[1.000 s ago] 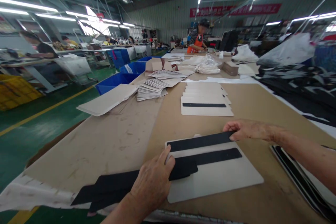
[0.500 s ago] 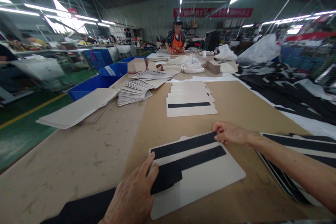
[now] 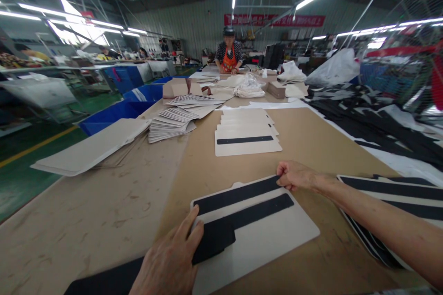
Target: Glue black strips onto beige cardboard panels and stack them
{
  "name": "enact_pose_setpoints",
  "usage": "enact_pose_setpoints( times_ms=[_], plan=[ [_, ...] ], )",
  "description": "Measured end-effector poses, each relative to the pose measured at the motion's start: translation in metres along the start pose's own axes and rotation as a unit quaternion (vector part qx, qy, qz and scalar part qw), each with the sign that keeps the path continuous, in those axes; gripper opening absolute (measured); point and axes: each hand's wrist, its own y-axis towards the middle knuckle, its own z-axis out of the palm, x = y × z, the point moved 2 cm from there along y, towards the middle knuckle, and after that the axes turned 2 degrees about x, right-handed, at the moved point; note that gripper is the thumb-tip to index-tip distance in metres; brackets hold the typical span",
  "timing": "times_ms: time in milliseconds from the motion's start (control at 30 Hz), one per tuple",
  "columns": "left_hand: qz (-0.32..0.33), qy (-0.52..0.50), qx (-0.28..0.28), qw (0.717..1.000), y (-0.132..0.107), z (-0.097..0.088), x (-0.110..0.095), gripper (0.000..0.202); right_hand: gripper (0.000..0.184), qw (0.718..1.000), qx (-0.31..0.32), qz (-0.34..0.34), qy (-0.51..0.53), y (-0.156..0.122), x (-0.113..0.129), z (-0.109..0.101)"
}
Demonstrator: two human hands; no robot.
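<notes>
A cream board [image 3: 263, 244] with rounded corners lies tilted on the table before me. One black strip [image 3: 238, 196] runs along its far edge, and a second black strip [image 3: 256, 211] lies parallel below it. My right hand [image 3: 294, 176] pinches the far strip's right end at the board's corner. My left hand [image 3: 173, 253] is over a bundle of black strips [image 3: 214, 239] that sticks out on both sides, partly across the board. Its index fingertip rests on the left end of the far strip. The palm and lower fingers of that hand are hidden.
Overlapping cream boards [image 3: 247, 146], the front one with a black strip, lie farther up. A stack of striped boards [image 3: 391, 193] sits under my right forearm. Fanned cream sheets [image 3: 173, 124] and larger panels [image 3: 93, 145] are at left. A co-worker [image 3: 228, 53] stands at the far end.
The view has shifted slightly, moving the scene leftward. Both hands keep their places on the far strip; the left end of the bundle under my left hand has swung a little.
</notes>
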Motion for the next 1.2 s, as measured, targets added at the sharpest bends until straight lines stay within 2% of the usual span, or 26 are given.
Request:
enact_pose_setpoints(
  times_ms=[333, 433, 533, 667, 767, 867, 967, 1100, 1200],
  plan=[
    [-0.004, 0.002, -0.012, 1.0, 0.0, 0.002, 0.0, 0.071, 0.02, 1.0, -0.004, 0.016, -0.009, 0.001, 0.001, -0.001],
    [0.0, 0.001, -0.013, 1.0, 0.001, 0.003, 0.001, 0.068, 0.015, 0.991, -0.029, -0.004, -0.13, 0.001, 0.005, -0.003],
    [0.006, 0.001, -0.018, 1.0, 0.001, 0.003, 0.002, 0.068, 0.015, 0.965, -0.062, -0.059, -0.248, 0.0, 0.009, -0.005],
    [0.014, 0.009, -0.021, 1.0, 0.0, -0.004, -0.002, 0.076, 0.007, 0.946, -0.06, -0.114, -0.296, -0.007, 0.016, 0.001],
    [0.019, 0.047, -0.003, 0.999, -0.001, -0.015, -0.015, 0.079, 0.017, 0.907, -0.056, -0.164, -0.385, -0.018, 0.022, 0.014],
    [0.027, 0.109, 0.001, 0.994, 0.002, -0.025, -0.031, 0.076, 0.036, 0.846, -0.066, -0.21, -0.485, -0.035, 0.028, 0.031],
    [0.036, 0.15, -0.01, 0.988, 0.008, -0.027, -0.044, 0.075, 0.06, 0.803, -0.067, -0.24, -0.541, -0.05, 0.031, 0.051],
    [0.024, 0.161, -0.037, 0.986, 0.018, -0.021, -0.046, 0.069, 0.073, 0.766, -0.071, -0.224, -0.598, -0.059, 0.033, 0.072],
    [0.023, 0.15, -0.047, 0.987, 0.022, -0.02, -0.04, 0.066, 0.072, 0.759, -0.073, -0.227, -0.606, -0.062, 0.034, 0.074]
  ],
)
